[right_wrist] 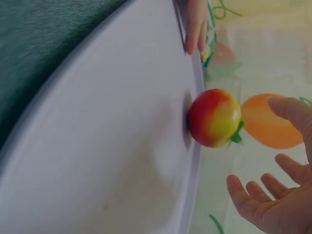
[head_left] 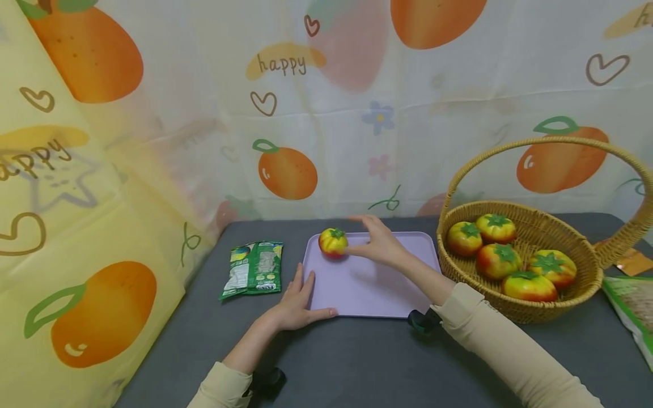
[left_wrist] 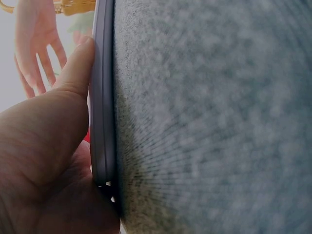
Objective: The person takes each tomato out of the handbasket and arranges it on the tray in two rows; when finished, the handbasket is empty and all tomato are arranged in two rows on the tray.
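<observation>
Printed cloth (head_left: 347, 141) backs the surface (head_left: 357, 362); left hand (head_left: 295, 305), fingers straight, touches the tray (head_left: 367, 294); right hand (head_left: 380, 243), unclenched, hovers beside the fruit (head_left: 333, 245).

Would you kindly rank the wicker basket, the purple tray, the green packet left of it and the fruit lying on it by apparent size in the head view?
Largest to smallest:
1. Wicker basket, handle included
2. Purple tray
3. Green packet
4. Fruit on the tray

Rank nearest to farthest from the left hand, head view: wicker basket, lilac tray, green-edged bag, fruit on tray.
1. Lilac tray: near-left corner touches the left hand.
2. Red-yellow fruit: toward the tray's far-left corner.
3. Wicker basket: right of the tray.
4. Green-edged bag: right frame edge.
</observation>
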The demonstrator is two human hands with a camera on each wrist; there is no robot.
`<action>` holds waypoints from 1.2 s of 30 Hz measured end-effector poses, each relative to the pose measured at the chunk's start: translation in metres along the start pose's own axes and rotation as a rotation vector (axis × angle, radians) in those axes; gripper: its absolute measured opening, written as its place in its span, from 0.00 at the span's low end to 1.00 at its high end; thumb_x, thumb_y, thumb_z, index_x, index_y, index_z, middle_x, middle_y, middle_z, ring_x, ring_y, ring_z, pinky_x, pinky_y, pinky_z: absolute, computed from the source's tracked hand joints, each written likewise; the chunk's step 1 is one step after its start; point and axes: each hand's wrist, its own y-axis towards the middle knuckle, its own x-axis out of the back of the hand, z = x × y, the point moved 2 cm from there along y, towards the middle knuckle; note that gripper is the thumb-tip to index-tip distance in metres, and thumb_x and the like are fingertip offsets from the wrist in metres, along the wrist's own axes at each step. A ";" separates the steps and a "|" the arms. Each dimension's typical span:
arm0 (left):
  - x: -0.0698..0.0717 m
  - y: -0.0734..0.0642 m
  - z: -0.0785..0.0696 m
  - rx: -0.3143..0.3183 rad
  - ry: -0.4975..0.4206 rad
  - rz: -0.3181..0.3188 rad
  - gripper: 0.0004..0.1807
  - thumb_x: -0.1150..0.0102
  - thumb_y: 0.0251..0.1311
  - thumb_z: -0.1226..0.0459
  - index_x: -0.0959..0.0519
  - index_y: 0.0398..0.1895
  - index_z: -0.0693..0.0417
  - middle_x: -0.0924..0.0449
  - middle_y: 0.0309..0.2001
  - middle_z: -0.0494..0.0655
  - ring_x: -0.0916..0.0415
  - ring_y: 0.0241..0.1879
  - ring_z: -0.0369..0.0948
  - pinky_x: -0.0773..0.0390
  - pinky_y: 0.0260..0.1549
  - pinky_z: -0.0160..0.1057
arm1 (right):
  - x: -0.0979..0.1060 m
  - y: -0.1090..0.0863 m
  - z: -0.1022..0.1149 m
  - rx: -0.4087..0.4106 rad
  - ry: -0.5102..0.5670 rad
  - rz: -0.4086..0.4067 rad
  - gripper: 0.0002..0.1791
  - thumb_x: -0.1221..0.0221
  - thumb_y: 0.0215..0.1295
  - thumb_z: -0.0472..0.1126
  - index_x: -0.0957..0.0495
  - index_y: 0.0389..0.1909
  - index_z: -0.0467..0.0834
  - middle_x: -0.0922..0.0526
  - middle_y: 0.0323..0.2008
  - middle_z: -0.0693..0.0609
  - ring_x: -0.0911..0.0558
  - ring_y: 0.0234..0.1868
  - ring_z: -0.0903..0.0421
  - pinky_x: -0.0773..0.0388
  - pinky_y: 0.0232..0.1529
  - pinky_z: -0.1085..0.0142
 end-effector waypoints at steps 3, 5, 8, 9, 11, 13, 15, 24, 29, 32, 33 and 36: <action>-0.001 0.000 0.001 0.004 -0.004 0.002 0.60 0.36 0.52 0.37 0.54 0.77 0.61 0.74 0.76 0.63 0.61 0.71 0.70 0.52 0.65 0.66 | 0.008 -0.008 0.001 0.013 0.033 0.007 0.40 0.30 0.56 0.44 0.35 0.69 0.45 0.38 0.68 0.42 0.34 0.66 0.42 0.27 0.57 0.50; -0.001 0.000 0.001 0.008 -0.005 0.003 0.60 0.36 0.52 0.37 0.54 0.77 0.61 0.74 0.76 0.63 0.61 0.71 0.70 0.51 0.65 0.66 | 0.014 -0.015 0.002 0.021 0.057 0.012 0.39 0.30 0.57 0.43 0.35 0.69 0.45 0.38 0.68 0.43 0.35 0.66 0.42 0.27 0.58 0.50; -0.001 0.001 0.002 0.009 -0.003 0.002 0.60 0.36 0.52 0.37 0.54 0.77 0.61 0.74 0.76 0.63 0.61 0.71 0.70 0.51 0.65 0.66 | 0.022 -0.024 0.002 0.036 0.077 0.014 0.38 0.31 0.58 0.42 0.35 0.69 0.45 0.38 0.68 0.42 0.35 0.66 0.42 0.28 0.58 0.48; -0.001 0.001 0.002 0.008 -0.002 0.001 0.60 0.36 0.52 0.37 0.54 0.77 0.61 0.74 0.76 0.63 0.61 0.71 0.70 0.52 0.65 0.66 | 0.025 -0.027 0.002 0.042 0.078 0.013 0.38 0.31 0.58 0.42 0.35 0.69 0.45 0.38 0.68 0.42 0.34 0.66 0.41 0.28 0.58 0.48; -0.001 0.002 0.002 0.004 0.002 -0.001 0.60 0.36 0.52 0.37 0.54 0.77 0.61 0.74 0.76 0.63 0.61 0.71 0.70 0.52 0.65 0.66 | 0.030 -0.032 0.001 0.052 0.083 0.008 0.38 0.31 0.59 0.42 0.35 0.69 0.45 0.37 0.68 0.42 0.34 0.66 0.41 0.28 0.58 0.48; -0.001 0.002 0.002 -0.001 0.005 -0.003 0.60 0.36 0.52 0.37 0.54 0.77 0.61 0.74 0.76 0.63 0.61 0.71 0.70 0.53 0.65 0.65 | 0.036 -0.038 0.000 0.063 0.086 0.003 0.37 0.32 0.59 0.41 0.35 0.69 0.44 0.36 0.67 0.42 0.34 0.65 0.41 0.28 0.57 0.48; -0.001 0.002 0.002 -0.005 0.005 -0.003 0.60 0.36 0.52 0.37 0.54 0.77 0.61 0.74 0.76 0.63 0.61 0.71 0.69 0.53 0.66 0.65 | 0.041 -0.043 -0.001 0.072 0.086 0.000 0.37 0.32 0.59 0.41 0.35 0.69 0.44 0.36 0.67 0.42 0.33 0.65 0.40 0.27 0.57 0.48; 0.000 0.001 0.003 -0.016 -0.003 0.001 0.61 0.36 0.52 0.37 0.54 0.77 0.61 0.75 0.76 0.63 0.61 0.71 0.69 0.53 0.65 0.66 | 0.066 -0.066 -0.010 0.072 0.069 0.010 0.34 0.32 0.60 0.46 0.32 0.67 0.47 0.34 0.67 0.45 0.32 0.65 0.43 0.27 0.57 0.48; -0.001 0.002 0.003 -0.016 -0.004 0.000 0.60 0.36 0.52 0.37 0.54 0.77 0.60 0.75 0.76 0.63 0.62 0.72 0.68 0.54 0.66 0.66 | 0.082 -0.083 -0.015 0.062 0.045 -0.005 0.32 0.32 0.61 0.45 0.31 0.66 0.48 0.33 0.66 0.45 0.31 0.64 0.43 0.28 0.57 0.47; -0.001 0.002 0.004 -0.015 -0.008 -0.001 0.60 0.36 0.52 0.37 0.54 0.77 0.60 0.76 0.77 0.62 0.62 0.72 0.68 0.53 0.65 0.66 | 0.092 -0.093 -0.018 0.039 0.023 -0.027 0.32 0.33 0.61 0.46 0.31 0.66 0.48 0.31 0.63 0.43 0.29 0.62 0.44 0.27 0.56 0.47; -0.002 0.003 0.004 -0.015 -0.009 0.000 0.61 0.36 0.52 0.37 0.55 0.77 0.60 0.76 0.77 0.62 0.62 0.72 0.67 0.53 0.65 0.66 | 0.096 -0.096 -0.019 0.029 0.015 -0.033 0.32 0.33 0.61 0.47 0.31 0.66 0.48 0.30 0.62 0.42 0.28 0.61 0.44 0.27 0.55 0.47; -0.002 0.003 0.004 -0.017 -0.012 -0.001 0.61 0.36 0.52 0.36 0.55 0.77 0.59 0.76 0.76 0.61 0.63 0.72 0.67 0.53 0.65 0.66 | 0.107 -0.106 -0.023 -0.001 0.013 -0.044 0.32 0.34 0.62 0.49 0.31 0.66 0.48 0.28 0.60 0.41 0.26 0.59 0.43 0.25 0.54 0.48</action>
